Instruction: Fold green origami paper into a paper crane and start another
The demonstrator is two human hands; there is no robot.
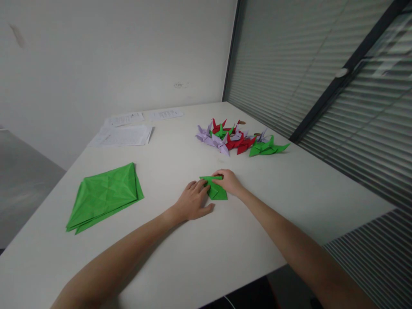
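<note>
The left hand (192, 201) is resting open, fingers spread, on the folded green paper (219, 194); the right hand (229, 182) is pinching its upper right edge. The paper is lying on the desk (193, 266). Stacked green sheets (107, 191) are lying left; multicoloured folded figures (240, 143) are sitting farther back, right.

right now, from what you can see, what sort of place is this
Probably an office or meeting room: slatted blinds run along the right side, and printed sheets lie toward the far end of a plain white table.
</note>
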